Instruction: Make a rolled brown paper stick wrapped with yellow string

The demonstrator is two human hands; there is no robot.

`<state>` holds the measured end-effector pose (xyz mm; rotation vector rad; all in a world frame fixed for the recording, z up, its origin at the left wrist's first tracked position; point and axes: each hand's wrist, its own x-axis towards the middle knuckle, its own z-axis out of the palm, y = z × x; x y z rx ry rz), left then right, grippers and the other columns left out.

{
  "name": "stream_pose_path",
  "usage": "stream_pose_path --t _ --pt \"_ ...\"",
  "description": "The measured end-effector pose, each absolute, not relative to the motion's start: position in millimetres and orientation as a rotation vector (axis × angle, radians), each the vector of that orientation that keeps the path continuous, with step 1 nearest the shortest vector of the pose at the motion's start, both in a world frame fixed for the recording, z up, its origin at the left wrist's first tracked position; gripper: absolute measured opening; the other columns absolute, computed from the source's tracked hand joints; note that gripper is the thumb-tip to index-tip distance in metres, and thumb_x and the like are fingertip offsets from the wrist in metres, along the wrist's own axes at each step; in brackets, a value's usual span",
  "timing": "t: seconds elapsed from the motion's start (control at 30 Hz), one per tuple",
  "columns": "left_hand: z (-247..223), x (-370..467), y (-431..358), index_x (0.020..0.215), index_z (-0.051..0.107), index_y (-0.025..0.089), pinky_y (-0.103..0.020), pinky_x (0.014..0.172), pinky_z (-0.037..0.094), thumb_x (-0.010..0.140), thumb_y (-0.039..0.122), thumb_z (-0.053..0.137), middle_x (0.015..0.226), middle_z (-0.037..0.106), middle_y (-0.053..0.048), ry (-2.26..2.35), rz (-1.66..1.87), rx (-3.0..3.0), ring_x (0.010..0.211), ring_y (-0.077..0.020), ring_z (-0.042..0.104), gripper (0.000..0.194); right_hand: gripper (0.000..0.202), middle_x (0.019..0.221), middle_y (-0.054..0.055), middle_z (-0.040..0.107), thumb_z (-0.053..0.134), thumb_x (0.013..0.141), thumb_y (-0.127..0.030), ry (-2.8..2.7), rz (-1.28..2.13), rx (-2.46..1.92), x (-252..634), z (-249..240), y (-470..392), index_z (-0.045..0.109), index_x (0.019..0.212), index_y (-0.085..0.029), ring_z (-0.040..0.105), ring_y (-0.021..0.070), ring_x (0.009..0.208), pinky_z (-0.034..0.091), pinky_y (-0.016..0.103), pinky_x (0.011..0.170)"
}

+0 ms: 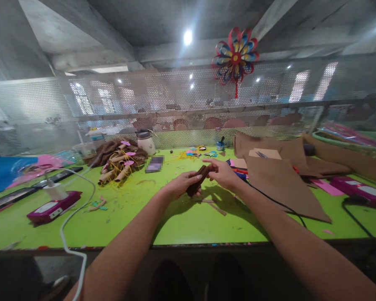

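My left hand (183, 184) is closed around a small dark brown folded piece (198, 182), which looks like layered cardboard or paper, held tilted above the green table (181, 228). At the piece's upper right end is my right hand (218, 172), its index finger stretched out and its other fingers bent near the edge. Whether the right fingertips grip the piece is too small to tell. Thin brown strips (218, 208) lie on the table just below the hands.
Brown sheets (277, 188) cover the right side, near a purple power strip (359, 190). Rolled brown tubes (123, 172) with yellow strings lie at the back left beside a jug (146, 142). Another power strip (54, 207) with a white cable sits front left.
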<state>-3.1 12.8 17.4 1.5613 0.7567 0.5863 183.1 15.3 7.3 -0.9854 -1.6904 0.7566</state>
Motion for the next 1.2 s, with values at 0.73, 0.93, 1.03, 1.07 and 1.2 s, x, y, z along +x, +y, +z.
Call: stream_pose_path --t 0.73,0.93,1.03,1.07,1.2 --pt "21.6 -9.4 14.2 0.100 0.057 0.014 -0.025 0.055 0.043 0.079 0.042 0.060 0.067 0.059 -0.002 0.790 0.555 1.574 0.055 -0.0116 0.057 0.035 0.049 0.092 0.007 0.065 0.059 0.066 -0.009 -1.888 0.616 -1.029 191.0 10.8 13.9 0.061 0.115 -0.016 0.057 0.0140 0.069 0.047 0.029 0.067" --pt "22.7 -9.9 12.7 0.100 0.060 0.012 -0.025 0.054 0.042 0.078 0.042 0.062 0.067 0.058 -0.002 0.798 0.525 1.568 0.053 -0.0103 0.054 0.038 0.055 0.116 0.009 0.056 0.061 0.068 -0.006 -2.060 0.300 -0.981 192.2 14.5 9.3 0.056 0.121 -0.021 0.056 0.0185 0.090 0.047 0.035 0.078" --pt "21.9 -9.7 11.9 0.094 0.062 0.011 -0.024 0.052 0.040 0.077 0.042 0.063 0.062 0.057 -0.001 0.820 0.489 1.604 0.051 -0.0097 0.052 0.035 0.047 0.115 0.009 0.058 0.062 0.070 -0.006 -2.230 0.007 -0.963 191.0 14.3 6.6 0.061 0.115 -0.020 0.048 0.0229 0.104 0.040 0.041 0.089" --pt "21.5 -9.7 11.8 0.091 0.062 0.011 -0.023 0.051 0.039 0.076 0.042 0.063 0.060 0.057 -0.001 0.821 0.482 1.625 0.050 -0.0095 0.052 0.034 0.040 0.112 0.009 0.060 0.062 0.072 -0.008 -2.272 -0.071 -0.983 190.3 14.5 5.1 0.064 0.110 -0.019 0.046 0.0237 0.103 0.038 0.042 0.089" --pt "21.8 -10.4 13.0 0.081 0.065 0.012 -0.023 0.048 0.035 0.075 0.044 0.063 0.055 0.056 -0.001 0.837 0.457 1.705 0.047 -0.0096 0.050 0.033 0.014 0.104 0.008 0.063 0.062 0.079 -0.022 -2.322 -0.291 -1.089 186.7 17.9 -3.8 0.071 0.090 -0.021 0.044 0.0255 0.097 0.036 0.042 0.082"
